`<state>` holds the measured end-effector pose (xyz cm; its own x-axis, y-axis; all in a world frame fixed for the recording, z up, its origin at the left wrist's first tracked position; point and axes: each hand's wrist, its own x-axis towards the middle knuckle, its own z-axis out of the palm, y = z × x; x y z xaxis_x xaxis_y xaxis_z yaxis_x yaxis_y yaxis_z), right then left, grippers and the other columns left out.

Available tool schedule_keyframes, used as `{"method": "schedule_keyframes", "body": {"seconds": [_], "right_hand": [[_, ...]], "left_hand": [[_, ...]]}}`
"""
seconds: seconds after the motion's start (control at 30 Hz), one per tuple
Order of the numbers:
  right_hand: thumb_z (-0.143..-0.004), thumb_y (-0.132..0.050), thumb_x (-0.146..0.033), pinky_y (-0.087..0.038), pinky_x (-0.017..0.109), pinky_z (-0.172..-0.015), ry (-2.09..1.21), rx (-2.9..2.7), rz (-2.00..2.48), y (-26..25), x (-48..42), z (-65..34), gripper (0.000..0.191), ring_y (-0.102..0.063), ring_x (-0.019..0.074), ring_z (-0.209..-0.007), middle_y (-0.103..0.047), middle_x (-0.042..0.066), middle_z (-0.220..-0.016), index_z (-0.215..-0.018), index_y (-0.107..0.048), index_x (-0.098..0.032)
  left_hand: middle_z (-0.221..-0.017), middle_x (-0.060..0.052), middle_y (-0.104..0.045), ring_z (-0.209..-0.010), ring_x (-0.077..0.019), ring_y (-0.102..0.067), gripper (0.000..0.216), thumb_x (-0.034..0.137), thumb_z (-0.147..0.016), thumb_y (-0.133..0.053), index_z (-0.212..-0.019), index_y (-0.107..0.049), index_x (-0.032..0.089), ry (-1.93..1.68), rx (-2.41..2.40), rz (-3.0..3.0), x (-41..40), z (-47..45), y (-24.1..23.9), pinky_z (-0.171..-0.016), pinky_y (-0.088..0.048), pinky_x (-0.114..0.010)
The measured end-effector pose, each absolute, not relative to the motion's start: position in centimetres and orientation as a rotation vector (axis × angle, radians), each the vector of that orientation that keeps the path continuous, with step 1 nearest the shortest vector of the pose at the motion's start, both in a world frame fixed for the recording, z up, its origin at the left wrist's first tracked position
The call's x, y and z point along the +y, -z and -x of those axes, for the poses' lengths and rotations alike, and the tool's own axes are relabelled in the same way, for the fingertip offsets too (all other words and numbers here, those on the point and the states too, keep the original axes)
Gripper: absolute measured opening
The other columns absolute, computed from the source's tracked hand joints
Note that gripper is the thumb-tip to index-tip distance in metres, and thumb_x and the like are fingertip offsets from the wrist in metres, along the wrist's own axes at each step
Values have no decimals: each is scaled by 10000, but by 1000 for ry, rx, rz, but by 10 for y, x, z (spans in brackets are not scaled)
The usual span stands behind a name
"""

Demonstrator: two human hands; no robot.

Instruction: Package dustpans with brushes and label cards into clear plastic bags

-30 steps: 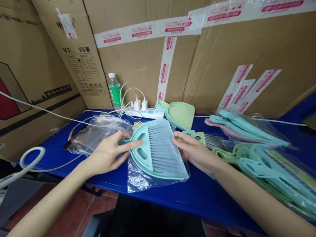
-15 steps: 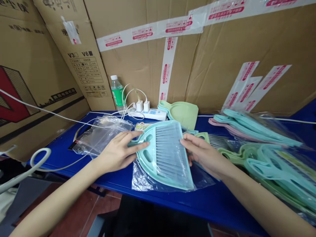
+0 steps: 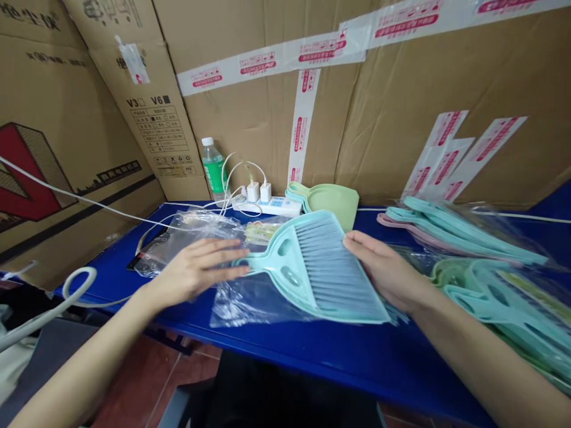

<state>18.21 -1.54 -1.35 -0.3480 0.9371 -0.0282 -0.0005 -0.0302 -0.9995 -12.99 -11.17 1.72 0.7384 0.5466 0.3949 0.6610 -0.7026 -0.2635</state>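
A light teal dustpan and brush set (image 3: pixel 319 267) lies over a clear plastic bag (image 3: pixel 250 300) on the blue table (image 3: pixel 312 351). My right hand (image 3: pixel 386 270) grips its right edge, fingers curled under it. My left hand (image 3: pixel 198 267) lies flat with fingers stretched out, fingertips touching the set's handle end and the bag beneath. The brush's grey bristles face up inside the pan.
A pile of clear bags (image 3: pixel 187 238) lies at the left. At the back stand a green bottle (image 3: pixel 213 169), a power strip with chargers (image 3: pixel 267 204) and stacked green dustpans (image 3: pixel 332 202). More bagged sets (image 3: pixel 491 279) fill the right side. Cardboard boxes (image 3: pixel 401 119) wall the back.
The dustpan set has turned and slid right, its handle now pointing left. My right hand moved right with it. The bag has come out from under it toward the left.
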Motion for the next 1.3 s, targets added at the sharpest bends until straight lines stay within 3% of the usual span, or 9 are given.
{"method": "schedule_keyframes", "body": {"seconds": [0.17,0.43,0.57,0.7,0.8,0.9,1.0,1.07,1.3], "right_hand": [[-546,-782,-633,-447,327,-577,-1380,-1384,1035,9,-8,-189,457,-545,187,-619,-562,-38,-622,-717,-549,-279],[-546,-750,-666,-486,354,-608,-1231,-1379,1053,11,-7,-190,501,-585,201,-659,-588,-39,-630,-666,-446,-286],[-580,-728,-657,-494,335,-592,-1242,-1407,1063,13,-10,-187,473,-623,211,-714,-609,-27,-665,-705,-472,-279],[-626,-681,-657,-535,361,-598,-1257,-1458,1078,16,-12,-185,432,-650,231,-710,-622,-6,-662,-752,-529,-273],[-683,-645,-612,-548,394,-606,-1199,-1493,1103,14,-8,-188,372,-645,241,-689,-632,18,-684,-802,-564,-269],[-760,-611,-505,-541,444,-686,-986,-1476,1122,3,-8,-195,311,-636,263,-792,-660,69,-902,-959,-573,-269],[-868,-553,-375,-467,488,-880,-396,-1652,998,-10,-20,-199,194,-584,283,-982,-639,107,-1054,-1007,-602,-248],[-943,-507,-321,-458,458,-846,-44,-1964,768,-12,-34,-196,158,-577,266,-933,-666,84,-930,-940,-642,-239],[-892,-655,-352,-402,374,-717,201,-2424,804,9,-59,-172,224,-534,240,-817,-625,63,-790,-731,-625,-199]], "left_hand": [[-1324,-76,-654,-1113,-237,-663,388,120,-938,-420,-1060,-761,261,494,-1442,2315,-106,186,-32,-899,-575,-387],[-855,-9,-774,-762,-241,-705,336,54,-801,-471,-830,-760,222,331,-1896,2122,-96,223,-38,-712,-582,-380],[-1063,-74,-754,-983,-268,-689,314,124,-880,-456,-1012,-735,186,397,-1839,2118,-88,180,-47,-881,-555,-435],[-1264,-126,-661,-1136,-265,-635,406,411,-970,-488,-1294,-579,184,478,-1509,2567,-81,115,-40,-989,-510,-437],[-1229,-142,-658,-1124,-265,-638,434,436,-970,-517,-1302,-537,158,375,-1414,2817,-74,83,-31,-970,-518,-416],[-1137,-132,-647,-1021,-246,-652,332,384,-995,-472,-1198,-563,137,402,-1425,2847,-68,72,-25,-918,-536,-398],[-1102,-107,-624,-1010,-243,-635,271,363,-1001,-446,-1159,-551,168,471,-1479,2774,-65,70,-23,-907,-537,-403],[-1125,-102,-620,-1064,-252,-621,243,354,-998,-452,-1148,-543,184,505,-1488,2753,-65,67,-21,-932,-529,-407],[-1061,-106,-616,-944,-250,-644,271,355,-996,-461,-1157,-539,151,482,-1431,2711,-68,51,-10,-855,-553,-391]]}}
